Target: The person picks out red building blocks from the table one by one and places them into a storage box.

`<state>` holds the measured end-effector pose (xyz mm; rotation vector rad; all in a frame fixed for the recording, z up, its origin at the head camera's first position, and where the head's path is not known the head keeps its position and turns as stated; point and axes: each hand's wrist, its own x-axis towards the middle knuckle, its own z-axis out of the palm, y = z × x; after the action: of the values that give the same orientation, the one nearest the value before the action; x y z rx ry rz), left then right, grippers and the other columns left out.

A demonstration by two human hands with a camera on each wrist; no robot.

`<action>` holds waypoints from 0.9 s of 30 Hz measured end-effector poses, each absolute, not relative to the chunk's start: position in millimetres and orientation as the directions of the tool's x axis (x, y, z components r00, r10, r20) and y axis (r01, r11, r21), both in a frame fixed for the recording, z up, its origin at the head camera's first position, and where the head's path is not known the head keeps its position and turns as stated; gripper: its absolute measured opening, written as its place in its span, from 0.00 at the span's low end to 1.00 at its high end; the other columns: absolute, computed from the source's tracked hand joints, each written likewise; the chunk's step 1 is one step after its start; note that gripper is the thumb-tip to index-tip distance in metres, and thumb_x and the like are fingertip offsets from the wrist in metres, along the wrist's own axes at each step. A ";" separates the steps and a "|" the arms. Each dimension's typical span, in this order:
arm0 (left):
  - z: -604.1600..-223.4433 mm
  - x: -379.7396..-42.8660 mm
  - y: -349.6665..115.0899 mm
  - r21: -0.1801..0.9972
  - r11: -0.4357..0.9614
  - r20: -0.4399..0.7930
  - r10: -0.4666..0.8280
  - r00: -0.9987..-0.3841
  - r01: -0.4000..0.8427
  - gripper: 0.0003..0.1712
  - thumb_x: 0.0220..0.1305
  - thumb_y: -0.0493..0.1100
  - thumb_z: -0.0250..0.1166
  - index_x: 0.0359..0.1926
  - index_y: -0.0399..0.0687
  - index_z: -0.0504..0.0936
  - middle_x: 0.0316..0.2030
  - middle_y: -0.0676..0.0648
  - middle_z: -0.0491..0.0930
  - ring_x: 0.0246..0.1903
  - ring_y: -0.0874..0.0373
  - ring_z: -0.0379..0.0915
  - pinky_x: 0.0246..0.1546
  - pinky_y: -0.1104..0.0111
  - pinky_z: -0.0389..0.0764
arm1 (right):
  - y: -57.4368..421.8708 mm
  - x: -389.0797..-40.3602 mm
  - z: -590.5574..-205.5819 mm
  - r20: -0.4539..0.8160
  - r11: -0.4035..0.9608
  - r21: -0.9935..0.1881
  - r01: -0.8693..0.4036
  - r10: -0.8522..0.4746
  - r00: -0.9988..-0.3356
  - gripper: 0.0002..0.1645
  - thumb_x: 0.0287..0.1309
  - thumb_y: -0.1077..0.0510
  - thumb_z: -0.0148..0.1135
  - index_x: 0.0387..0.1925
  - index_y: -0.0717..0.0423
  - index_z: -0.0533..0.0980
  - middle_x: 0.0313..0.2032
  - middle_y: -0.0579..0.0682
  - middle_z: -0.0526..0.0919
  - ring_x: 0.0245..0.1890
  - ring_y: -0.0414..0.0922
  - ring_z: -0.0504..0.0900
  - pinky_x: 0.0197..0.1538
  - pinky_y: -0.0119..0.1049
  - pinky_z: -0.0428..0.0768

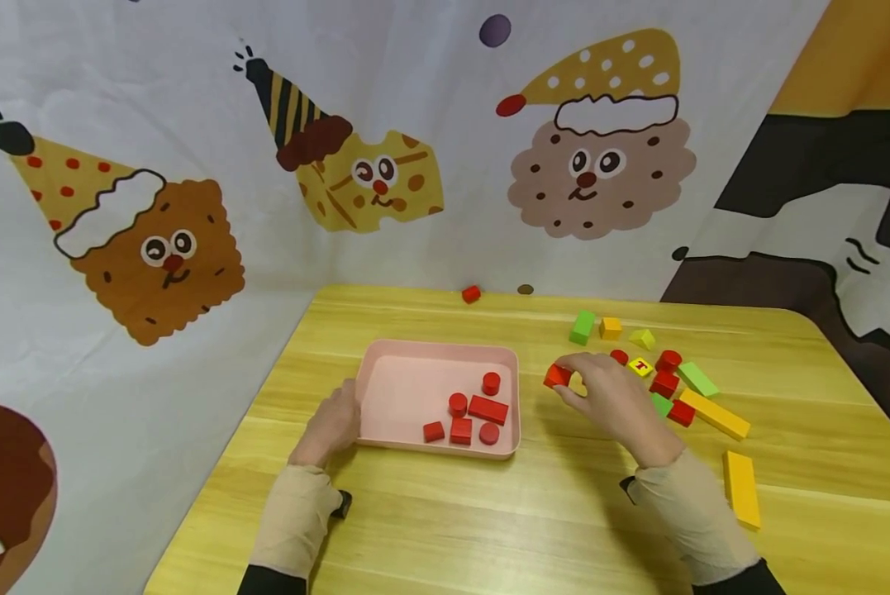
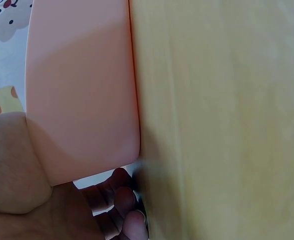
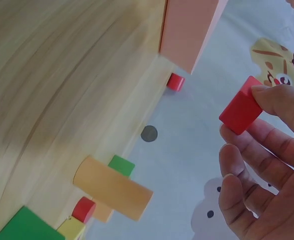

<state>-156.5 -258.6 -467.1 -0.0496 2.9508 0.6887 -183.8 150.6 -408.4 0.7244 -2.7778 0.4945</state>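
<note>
My right hand (image 1: pixel 614 402) pinches a red block (image 3: pixel 241 106) between thumb and fingers, raised above the table to the right of the pink tray (image 1: pixel 407 345). At the tray's left end, my left hand (image 1: pixel 333 423) holds the wall, its thumb side against the tray and its other fingers (image 2: pixel 124 200) curled beside the end. Several red pieces lie in the tray's right part, among them a long red block (image 1: pixel 487 410), a red cube (image 1: pixel 461 430) and a red cylinder (image 1: pixel 492 383).
Right of the tray lie loose blocks: a green block (image 1: pixel 583 327), a yellow triangle (image 1: pixel 643 338), a red cylinder (image 1: pixel 668 361), and long yellow blocks (image 1: pixel 715 414). One small red block (image 1: pixel 471 294) sits at the table's back edge. A printed cloth (image 1: pixel 459 248) hangs behind.
</note>
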 end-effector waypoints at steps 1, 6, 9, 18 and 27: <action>-466.9 -156.0 -258.6 0.441 0.896 -0.110 -0.007 -0.994 -0.055 0.15 0.74 0.36 0.40 0.56 0.32 0.64 0.37 0.37 0.73 0.33 0.45 0.72 0.35 0.51 0.74 | 149.0 -184.6 -408.9 0.292 0.821 -0.265 -0.506 -0.432 -0.853 0.21 0.54 0.51 0.71 0.48 0.56 0.80 0.47 0.53 0.83 0.44 0.53 0.81 0.41 0.49 0.79; -466.7 -155.0 -259.1 0.444 0.896 -0.084 0.004 -0.996 -0.034 0.15 0.74 0.35 0.40 0.55 0.31 0.65 0.36 0.36 0.73 0.34 0.44 0.73 0.35 0.50 0.75 | 139.8 -187.7 -410.0 0.261 0.822 -0.281 -0.496 -0.432 -0.863 0.21 0.55 0.50 0.71 0.49 0.56 0.80 0.47 0.53 0.83 0.48 0.53 0.79 0.45 0.51 0.78; -466.7 -155.6 -259.2 0.437 0.899 -0.078 0.006 -0.997 -0.029 0.15 0.74 0.35 0.40 0.54 0.31 0.65 0.36 0.35 0.73 0.34 0.42 0.73 0.36 0.49 0.75 | 134.6 -188.9 -409.2 0.265 0.816 -0.286 -0.502 -0.436 -0.860 0.20 0.55 0.51 0.71 0.48 0.55 0.80 0.47 0.53 0.83 0.47 0.53 0.79 0.46 0.51 0.78; -468.0 -155.6 -259.7 0.425 0.905 -0.067 0.005 -0.998 -0.024 0.14 0.73 0.35 0.42 0.53 0.31 0.65 0.36 0.35 0.73 0.35 0.40 0.74 0.35 0.48 0.75 | 117.4 -193.4 -408.7 0.253 0.806 -0.282 -0.520 -0.461 -0.851 0.21 0.54 0.52 0.72 0.48 0.55 0.81 0.47 0.52 0.83 0.49 0.53 0.79 0.49 0.51 0.77; -469.2 -155.6 -260.5 0.437 0.899 -0.065 0.005 -0.998 -0.024 0.14 0.73 0.35 0.42 0.54 0.32 0.65 0.36 0.36 0.73 0.34 0.42 0.74 0.35 0.49 0.75 | 98.3 -198.0 -409.2 0.267 0.784 -0.238 -0.574 -0.515 -0.815 0.22 0.52 0.51 0.74 0.47 0.54 0.81 0.44 0.50 0.84 0.42 0.49 0.80 0.44 0.46 0.78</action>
<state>-155.6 -260.5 -469.2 -0.0145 2.9980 0.6903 -198.0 98.3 -409.2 0.8590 -2.7872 0.4625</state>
